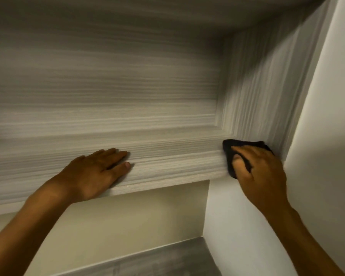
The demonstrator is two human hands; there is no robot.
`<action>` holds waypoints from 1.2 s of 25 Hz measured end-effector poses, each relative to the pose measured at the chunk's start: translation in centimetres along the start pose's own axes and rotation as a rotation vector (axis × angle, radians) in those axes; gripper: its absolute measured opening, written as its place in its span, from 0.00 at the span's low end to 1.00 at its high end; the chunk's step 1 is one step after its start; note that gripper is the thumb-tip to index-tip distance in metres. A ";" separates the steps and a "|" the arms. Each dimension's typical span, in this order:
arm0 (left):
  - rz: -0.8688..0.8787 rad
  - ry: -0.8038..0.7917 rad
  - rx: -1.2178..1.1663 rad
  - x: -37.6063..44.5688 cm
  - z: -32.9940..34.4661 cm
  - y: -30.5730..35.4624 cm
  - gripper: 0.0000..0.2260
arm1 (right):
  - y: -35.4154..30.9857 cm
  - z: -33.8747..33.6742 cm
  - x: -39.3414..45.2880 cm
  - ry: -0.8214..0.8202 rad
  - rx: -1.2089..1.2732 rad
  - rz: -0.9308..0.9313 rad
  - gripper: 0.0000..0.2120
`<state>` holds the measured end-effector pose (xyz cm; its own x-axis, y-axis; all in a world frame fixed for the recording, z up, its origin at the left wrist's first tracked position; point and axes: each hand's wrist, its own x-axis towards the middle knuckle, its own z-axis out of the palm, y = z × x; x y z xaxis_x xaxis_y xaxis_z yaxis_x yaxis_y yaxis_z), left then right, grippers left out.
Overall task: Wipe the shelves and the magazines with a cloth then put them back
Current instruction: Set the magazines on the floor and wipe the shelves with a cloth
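The right hand presses a dark cloth, its grip curled around it, at the shelf front edge by the side panel. The left hand lies flat farther along. Best work the corner, then sweep along the shelf. No magazines show.

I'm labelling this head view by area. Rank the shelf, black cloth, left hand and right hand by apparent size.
1. shelf, by far.
2-3. left hand and right hand look alike; no ranking.
4. black cloth, partly hidden under the right hand.
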<state>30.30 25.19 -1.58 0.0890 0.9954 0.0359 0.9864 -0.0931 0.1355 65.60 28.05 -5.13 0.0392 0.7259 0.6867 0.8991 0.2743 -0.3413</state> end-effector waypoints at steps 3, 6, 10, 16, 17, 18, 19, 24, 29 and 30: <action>0.001 0.002 0.004 0.2 0.1 0.2 0.32 | -6.7 1.5 -1.6 -0.089 -0.078 -0.180 0.32; 0.006 0.018 -0.039 -0.2 0.0 0.1 0.33 | -10.1 1.4 -1.4 -0.337 0.044 -0.424 0.31; 0.003 0.041 -0.094 -0.5 0.0 0.0 0.41 | -3.5 -0.2 5.9 -0.667 0.156 -0.150 0.23; -0.017 0.074 -0.049 -0.3 0.1 0.5 0.31 | -6.4 5.6 11.6 -0.771 -0.045 -0.093 0.24; -0.023 0.073 -0.057 -0.3 0.1 0.5 0.34 | -8.3 6.4 11.0 -0.825 0.069 -0.181 0.24; -0.035 0.084 -0.067 -0.2 0.1 0.4 0.36 | -9.8 6.5 10.3 -0.893 0.163 -0.252 0.24; -0.053 0.102 -0.072 -0.1 0.1 0.3 0.36 | -9.9 6.6 10.3 -0.960 0.232 -0.273 0.24; -0.075 0.124 -0.056 0.3 0.7 -0.1 0.31 | -1.2 6.9 16.2 -0.788 -0.013 0.100 0.21; -0.062 0.108 0.003 0.7 0.3 0.1 0.31 | -8.1 8.7 14.8 -0.914 0.011 -0.118 0.30; -0.061 0.129 -0.010 0.5 0.2 0.2 0.30 | -10.1 9.0 13.7 -0.968 0.097 -0.202 0.31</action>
<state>30.60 25.72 -1.77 0.0096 0.9881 0.1537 0.9879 -0.0331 0.1512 53.15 40.87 1.93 -0.5225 0.8499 -0.0675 0.8083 0.4686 -0.3564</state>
